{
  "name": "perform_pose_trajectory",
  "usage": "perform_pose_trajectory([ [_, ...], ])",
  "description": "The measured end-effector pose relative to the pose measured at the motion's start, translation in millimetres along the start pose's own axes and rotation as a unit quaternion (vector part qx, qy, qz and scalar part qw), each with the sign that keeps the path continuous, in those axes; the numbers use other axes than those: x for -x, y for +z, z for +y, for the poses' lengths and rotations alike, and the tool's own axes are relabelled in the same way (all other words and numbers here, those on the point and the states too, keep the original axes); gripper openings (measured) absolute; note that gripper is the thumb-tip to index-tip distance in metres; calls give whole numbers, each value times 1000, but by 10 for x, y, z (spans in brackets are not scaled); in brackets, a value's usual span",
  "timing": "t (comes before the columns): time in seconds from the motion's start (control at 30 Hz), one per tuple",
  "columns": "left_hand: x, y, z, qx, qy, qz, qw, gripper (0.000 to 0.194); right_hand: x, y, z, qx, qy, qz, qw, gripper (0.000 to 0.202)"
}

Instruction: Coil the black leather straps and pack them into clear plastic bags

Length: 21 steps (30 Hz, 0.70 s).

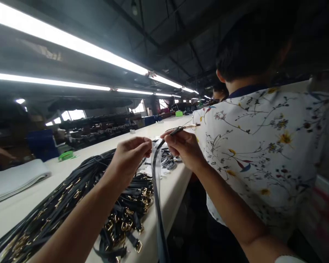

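Note:
My left hand (131,153) and my right hand (182,146) are raised together above the table edge. Both pinch the top of one dark strap (157,190), which hangs down past the edge between my arms. A thin clear plastic film seems to cover the strap near my left fingers. My right hand also grips a slim tool with a pale tip (185,128) that points to the right. Below my left arm lies a large heap of dark straps with gold buckles (71,208).
A person in a white flowered shirt (265,153) stands close on my right, back turned. The long pale table (175,186) runs away ahead. A folded white sheet (13,179) lies far left, a green object (66,156) behind the heap.

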<state>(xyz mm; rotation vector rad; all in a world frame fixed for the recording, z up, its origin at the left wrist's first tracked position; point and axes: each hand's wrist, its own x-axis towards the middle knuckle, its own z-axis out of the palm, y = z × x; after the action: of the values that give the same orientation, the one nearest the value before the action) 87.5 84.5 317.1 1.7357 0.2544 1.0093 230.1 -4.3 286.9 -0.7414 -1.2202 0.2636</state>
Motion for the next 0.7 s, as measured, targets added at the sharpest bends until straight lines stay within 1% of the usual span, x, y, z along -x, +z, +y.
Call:
perform_pose_trajectory([
  [0.07,-1,2,23,17,-3,0,1000,7,22,11,1,-3,3,-35,999,31],
  [0.13,5,10,50,30,-2,6,1000,8,44,31,47,-3,13,-32,999,32],
  [0.2,24,25,69,32,-6,7,999,10,71,60,93,15,12,12,1000,29],
  [0.3,72,54,73,31,-23,-16,999,15,100,108,65,62,-14,94,994,24],
  [0.33,88,62,73,32,-27,-25,999,16,98,121,26,76,-24,111,991,23],
  [0.37,103,66,77,34,-28,-31,999,16,87,127,-21,86,-33,114,989,22],
  [0.43,122,63,100,35,-29,-34,998,16,43,121,-120,92,-40,83,991,21],
  [0.53,120,27,167,32,-34,-25,999,15,-42,70,-222,83,-21,-12,996,22],
  [0.63,96,-24,211,37,-36,-22,998,12,-85,21,-243,101,-3,-84,991,25],
  [0.7,81,-50,193,37,-36,-26,998,10,-81,8,-223,136,-19,-113,984,25],
])
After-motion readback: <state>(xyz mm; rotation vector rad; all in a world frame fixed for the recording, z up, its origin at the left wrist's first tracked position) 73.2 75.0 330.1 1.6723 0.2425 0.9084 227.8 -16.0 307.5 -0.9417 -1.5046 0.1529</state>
